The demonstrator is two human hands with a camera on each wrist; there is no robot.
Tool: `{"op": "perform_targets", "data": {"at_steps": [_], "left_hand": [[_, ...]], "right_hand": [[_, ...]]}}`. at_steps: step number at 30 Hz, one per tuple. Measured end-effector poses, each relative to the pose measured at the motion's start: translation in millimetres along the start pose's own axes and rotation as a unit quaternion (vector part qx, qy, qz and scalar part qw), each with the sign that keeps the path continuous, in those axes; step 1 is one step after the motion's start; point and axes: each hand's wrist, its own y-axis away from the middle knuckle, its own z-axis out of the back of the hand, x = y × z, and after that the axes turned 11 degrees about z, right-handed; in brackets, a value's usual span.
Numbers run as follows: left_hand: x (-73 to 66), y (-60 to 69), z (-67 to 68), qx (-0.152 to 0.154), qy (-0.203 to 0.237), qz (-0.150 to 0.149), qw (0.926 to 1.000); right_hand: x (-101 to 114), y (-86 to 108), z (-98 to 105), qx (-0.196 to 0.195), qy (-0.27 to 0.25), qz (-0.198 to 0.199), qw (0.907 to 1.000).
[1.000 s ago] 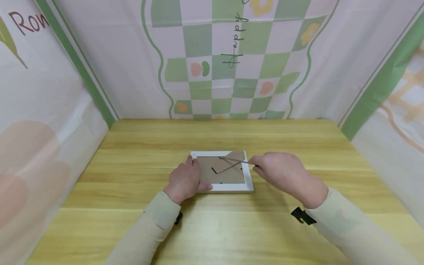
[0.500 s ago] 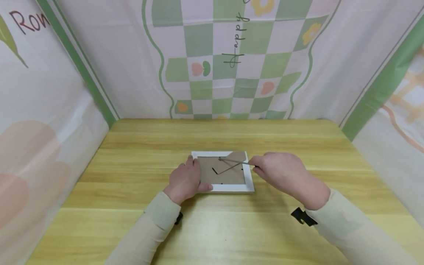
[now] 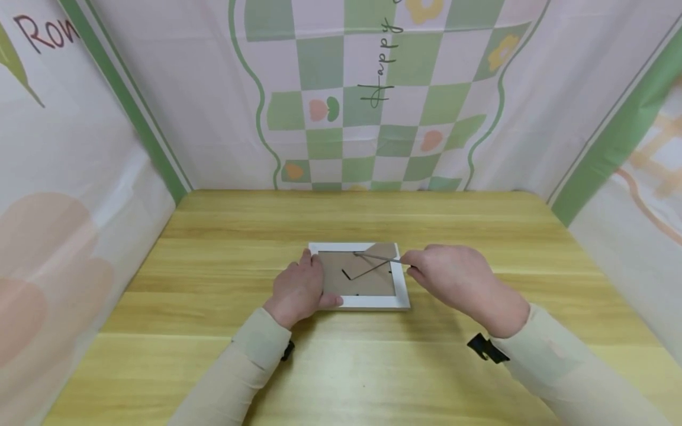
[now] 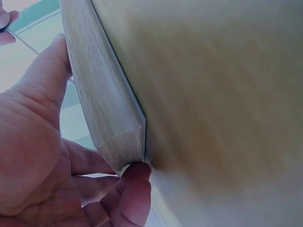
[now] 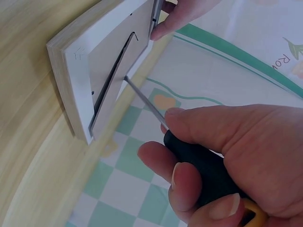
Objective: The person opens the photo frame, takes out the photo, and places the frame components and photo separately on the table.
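A white picture frame (image 3: 373,302) lies on the table with its brown backing board (image 3: 325,278) facing up. Its stand flap (image 5: 111,92) is tilted up from the board. My left hand (image 3: 298,290) holds the frame's left end, thumb along the near edge; the left wrist view shows fingers curled round a corner (image 4: 124,142). In my right hand (image 3: 463,284) is a screwdriver (image 5: 201,165) with a black and yellow handle, gripped by thumb and fingers. Its metal shaft (image 3: 379,258) reaches across the backing, the tip by the board's far edge.
The wooden table (image 3: 351,367) extends on all sides of the frame. Printed cloth (image 3: 362,118) with green checks hangs along the back edge, and more cloth (image 3: 80,177) stands at the sides. Small dark tabs (image 3: 357,294) sit along the backing's edge.
The screwdriver tip shifts very slightly near the far edge of the backing. Both hands and the frame stay almost where they were.
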Motion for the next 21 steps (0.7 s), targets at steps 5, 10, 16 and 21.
{"op": "perform_targets", "data": {"at_steps": [5,10,16,21], "left_hand": [[-0.2,0.1,0.2,-0.001,0.0,-0.004,1.0],[0.2,-0.8,-0.8,-0.001,-0.003,-0.006,1.0],[0.1,-1.4,-0.9,0.005,-0.001,0.0,1.0],[-0.4,-0.8,-0.6,0.009,0.001,0.001,1.0]], "right_hand": [[0,-0.3,0,-0.006,0.007,0.003,1.0],[-1,-1.7,1,-0.01,0.025,0.002,0.9996],[-5,-5.0,3,-0.038,0.065,0.019,0.997],[-6,-10.2,10,-0.027,0.071,0.017,0.997]]}}
